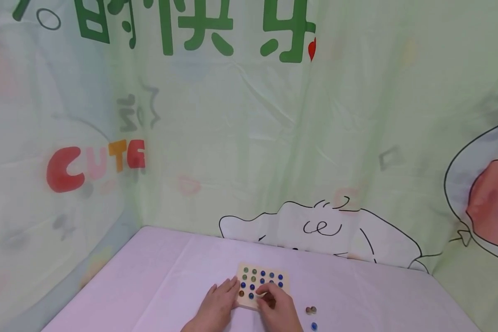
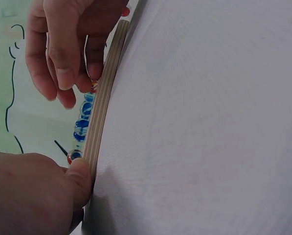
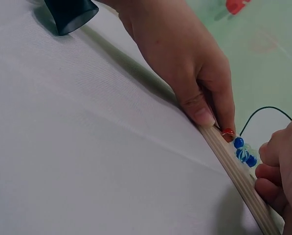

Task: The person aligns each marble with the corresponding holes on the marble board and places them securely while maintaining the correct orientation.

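A square wooden board (image 1: 285, 290) lies on the table with glass marbles (image 1: 263, 273) in rows, mostly blue, some greenish, one amber at the front left. My left hand (image 1: 217, 304) holds the board's front left corner, thumb (image 3: 203, 117) against the front edge and fingers along the left side. Over the front row, my right hand (image 1: 278, 306) has its fingers curled down. In the left wrist view, an orange-red marble (image 2: 94, 87) shows right at the right hand's fingertips, partly hidden by them.
To the right of the board lie two brownish marbles (image 1: 311, 310) close together and a blue marble (image 1: 314, 326). A pale cloth covers the table (image 1: 166, 272). Printed curtains (image 1: 232, 152) rise behind and at the left. A dark tubular thing (image 3: 70, 17) shows in the right wrist view.
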